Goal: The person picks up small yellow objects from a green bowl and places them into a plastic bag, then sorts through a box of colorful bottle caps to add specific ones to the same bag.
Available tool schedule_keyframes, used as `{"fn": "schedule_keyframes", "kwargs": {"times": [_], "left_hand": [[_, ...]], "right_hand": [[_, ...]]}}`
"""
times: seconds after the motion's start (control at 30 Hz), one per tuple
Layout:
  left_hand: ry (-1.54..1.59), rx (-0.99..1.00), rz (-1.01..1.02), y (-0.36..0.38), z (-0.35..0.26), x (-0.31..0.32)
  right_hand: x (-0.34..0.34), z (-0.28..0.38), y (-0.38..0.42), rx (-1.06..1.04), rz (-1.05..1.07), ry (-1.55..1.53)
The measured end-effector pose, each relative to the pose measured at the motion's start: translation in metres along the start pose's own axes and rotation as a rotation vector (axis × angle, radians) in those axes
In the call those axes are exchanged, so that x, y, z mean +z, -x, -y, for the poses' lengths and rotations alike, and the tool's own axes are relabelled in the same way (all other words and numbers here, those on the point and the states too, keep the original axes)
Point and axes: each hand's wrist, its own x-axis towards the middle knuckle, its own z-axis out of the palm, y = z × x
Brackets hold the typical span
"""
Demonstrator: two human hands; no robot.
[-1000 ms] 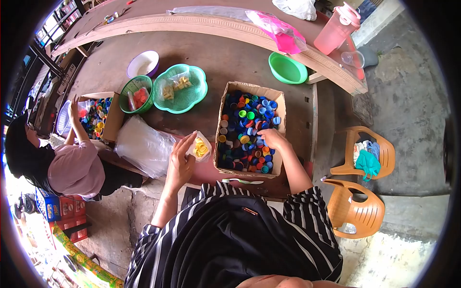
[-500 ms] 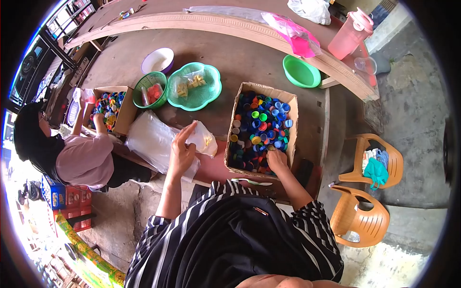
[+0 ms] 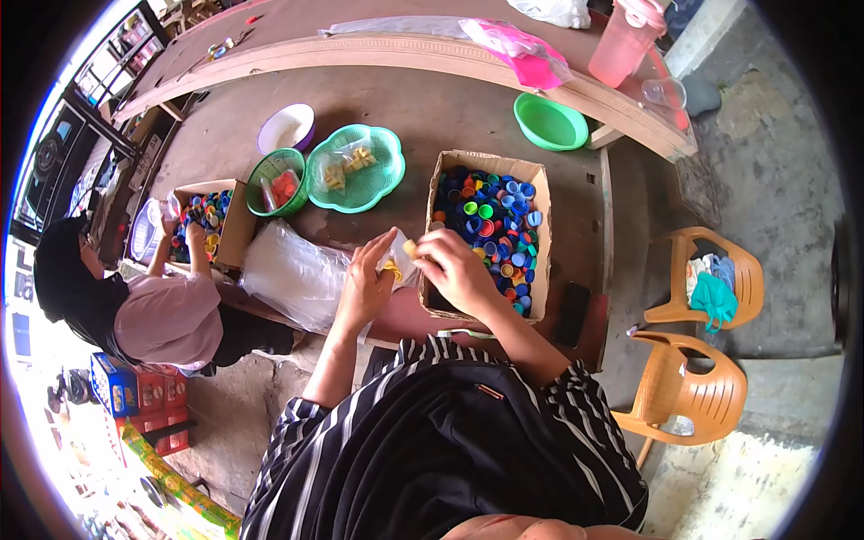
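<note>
Head view: at the far left a co-worker's hand (image 3: 200, 239) is seen in a second box of caps (image 3: 209, 222), well apart from the person's own hands. Next to the right, just left of the left hand, a stack of clear bags (image 3: 292, 270) is spread on the table (image 3: 450, 117). The left hand (image 3: 367, 290) is closed on the mouth of a small plastic bag (image 3: 393, 261) with yellow caps inside. Touching its opening, the right hand (image 3: 461, 270) is pinched on a yellow cap (image 3: 410, 247). The step in hand is judged to be bagging; a short drop into the held-open mouth would be called for. To the right of the hands the cardboard box of caps (image 3: 490, 229) is set, its near wall just under the right hand. Little room is left between bag and box; open table lies beyond the box.
</note>
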Motion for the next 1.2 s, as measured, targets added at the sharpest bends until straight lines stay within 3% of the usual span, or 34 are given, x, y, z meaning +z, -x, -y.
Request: {"fn": "schedule_keyframes", "kwargs": {"times": [0.03, 0.17, 0.27, 0.33, 0.37, 0.43, 0.5, 0.6, 0.73, 0.87, 1.07, 1.2], "left_hand": [[-0.004, -0.009, 0.000, 0.000, 0.000, 0.000], [-0.027, -0.042, -0.020, 0.000, 0.012, -0.010], [0.023, -0.114, -0.056, 0.005, 0.022, -0.019], [0.019, -0.109, -0.077, 0.010, 0.035, -0.023], [0.018, -0.106, -0.088, 0.012, 0.041, -0.024], [0.043, -0.115, -0.117, 0.012, 0.050, -0.026], [0.060, -0.137, -0.122, 0.012, 0.056, -0.028], [0.062, -0.121, -0.160, 0.007, 0.057, -0.032], [0.081, -0.165, -0.250, 0.004, 0.081, -0.041], [0.133, -0.281, -0.350, 0.007, 0.096, -0.053], [0.023, -0.159, -0.429, 0.017, 0.121, -0.053], [0.133, -0.285, -0.446, 0.019, 0.109, -0.044]], "right_hand": [[0.005, -0.002, -0.003, -0.067, 0.050, 0.078], [-0.004, -0.006, -0.004, 0.088, -0.064, -0.030], [-0.026, -0.049, 0.017, 0.412, -0.090, -0.113], [-0.036, -0.101, 0.053, 0.420, -0.040, 0.189], [-0.039, -0.121, 0.073, 0.528, -0.021, 0.223], [-0.045, -0.138, 0.104, 0.750, 0.225, 0.489], [-0.039, -0.151, 0.130, 0.697, 0.358, 0.650], [-0.020, -0.162, 0.155, 0.642, 0.213, 0.742], [-0.022, -0.169, 0.147, 0.717, 0.339, 0.744], [-0.016, -0.168, 0.148, 0.672, 0.309, 0.806], [-0.009, -0.178, 0.150, 0.749, 0.312, 0.798], [-0.011, -0.176, 0.148, 0.694, 0.321, 0.844]]}}
